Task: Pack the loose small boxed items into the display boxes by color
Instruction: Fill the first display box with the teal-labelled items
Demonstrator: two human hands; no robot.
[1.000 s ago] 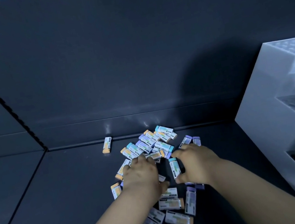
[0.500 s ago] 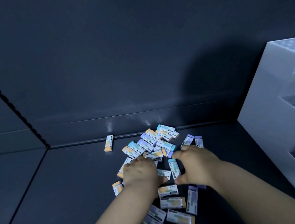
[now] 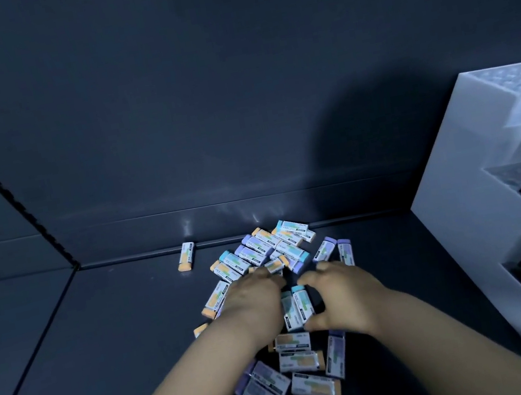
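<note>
A pile of small white boxed items (image 3: 262, 252) with orange, blue or purple ends lies on the dark shelf floor. More of them (image 3: 301, 360) lie nearer to me, between my forearms. My left hand (image 3: 252, 299) rests palm down on the pile, and its fingers hide what is under them. My right hand (image 3: 342, 294) pinches two blue-ended boxes (image 3: 297, 307) lengthwise between forefinger and thumb. They stand side by side between my hands. One orange-ended box (image 3: 186, 256) lies apart at the back left. No display box is in view.
A white tiered organizer (image 3: 467, 230) with rows of dark items stands at the right, close to my right forearm. The dark back wall (image 3: 234, 97) rises just behind the pile. A seam (image 3: 48, 322) crosses the shelf floor at the left.
My hands have closed toward each other. A second box now stands beside the blue-ended one between them, and my right thumb has tucked under their near ends.
</note>
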